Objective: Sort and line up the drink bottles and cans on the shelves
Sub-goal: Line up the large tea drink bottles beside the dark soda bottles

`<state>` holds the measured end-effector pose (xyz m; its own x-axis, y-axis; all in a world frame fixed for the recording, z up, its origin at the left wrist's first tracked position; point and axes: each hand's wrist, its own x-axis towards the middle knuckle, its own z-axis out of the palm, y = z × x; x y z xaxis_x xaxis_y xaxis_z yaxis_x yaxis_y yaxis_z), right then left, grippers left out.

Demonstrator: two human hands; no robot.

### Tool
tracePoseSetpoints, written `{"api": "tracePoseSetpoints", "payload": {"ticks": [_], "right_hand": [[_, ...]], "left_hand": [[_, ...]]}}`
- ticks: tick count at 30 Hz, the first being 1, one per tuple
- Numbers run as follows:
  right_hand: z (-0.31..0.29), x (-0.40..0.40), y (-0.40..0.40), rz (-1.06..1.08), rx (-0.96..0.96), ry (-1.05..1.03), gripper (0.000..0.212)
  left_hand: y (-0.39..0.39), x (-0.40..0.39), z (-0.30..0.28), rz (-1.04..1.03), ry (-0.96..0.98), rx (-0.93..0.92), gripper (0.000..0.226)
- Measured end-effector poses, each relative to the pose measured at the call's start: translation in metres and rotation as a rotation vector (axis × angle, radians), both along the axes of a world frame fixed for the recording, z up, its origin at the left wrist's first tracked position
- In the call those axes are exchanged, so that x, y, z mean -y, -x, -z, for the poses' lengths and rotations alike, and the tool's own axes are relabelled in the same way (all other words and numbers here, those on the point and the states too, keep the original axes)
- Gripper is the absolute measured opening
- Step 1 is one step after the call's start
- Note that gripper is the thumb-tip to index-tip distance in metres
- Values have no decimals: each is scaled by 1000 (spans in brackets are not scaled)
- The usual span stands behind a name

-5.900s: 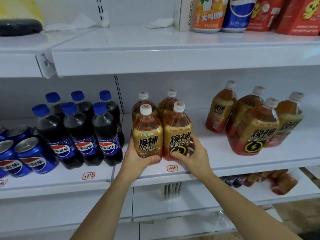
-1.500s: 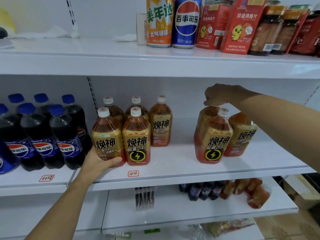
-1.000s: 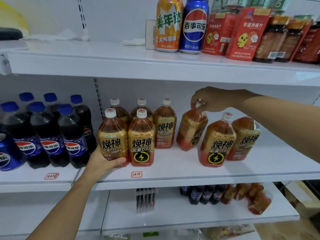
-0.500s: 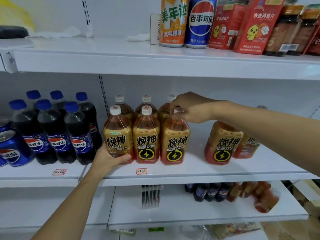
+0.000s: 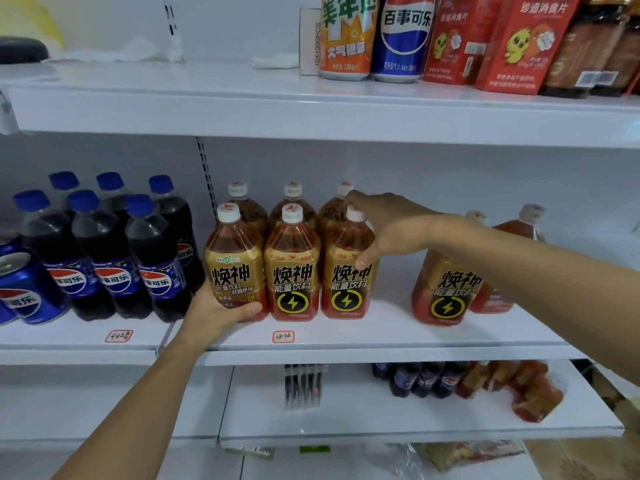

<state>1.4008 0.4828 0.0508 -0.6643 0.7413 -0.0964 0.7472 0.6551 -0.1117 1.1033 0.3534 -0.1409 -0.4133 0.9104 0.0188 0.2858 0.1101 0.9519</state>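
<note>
Several amber energy drink bottles with gold labels stand in two rows on the middle shelf (image 5: 381,334). My left hand (image 5: 216,311) grips the base of the front left bottle (image 5: 233,258). My right hand (image 5: 384,230) holds the front right bottle (image 5: 344,282) of that group near its neck, thumb on the label. The middle front bottle (image 5: 292,271) stands between them. Two more amber bottles (image 5: 445,292) stand apart to the right, partly hidden behind my right forearm.
Dark Pepsi bottles (image 5: 104,258) and blue Pepsi cans (image 5: 24,292) fill the shelf's left part. On the top shelf stand an orange can (image 5: 344,36), a Pepsi can (image 5: 403,36) and red snack boxes (image 5: 519,43). More bottles (image 5: 426,379) lie on the lower shelf.
My right hand carried one amber bottle from the right group leftward and set it upright beside the front row. My left hand stayed on the front left bottle.
</note>
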Motion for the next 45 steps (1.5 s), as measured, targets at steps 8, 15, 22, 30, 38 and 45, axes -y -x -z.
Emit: {"api": "tracePoseSetpoints", "payload": {"ticks": [8,15,22,30,38,45], "right_hand": [[6,-1,1,-18,-106,-25,113],[4,-10,-4,-45,-172,53,83],[-23,-15,-9,-59,-281,102,43],[-66,-26,-50,21,87,-106,35],[-40,-21,-118,125,243,-7,14],[-18,-16,-99,65,-131,-111,15]], "left_hand": [[0,0,0,-5,-12,-16,72],[-4,0,-2,-12,-27,-31,70],[-5,0,-3,-11,-27,-53,69],[-4,-1,-3,-14,-45,-60,65],[-2,-2,2,13,-59,-67,61],[3,-3,6,52,-97,-49,68]]}}
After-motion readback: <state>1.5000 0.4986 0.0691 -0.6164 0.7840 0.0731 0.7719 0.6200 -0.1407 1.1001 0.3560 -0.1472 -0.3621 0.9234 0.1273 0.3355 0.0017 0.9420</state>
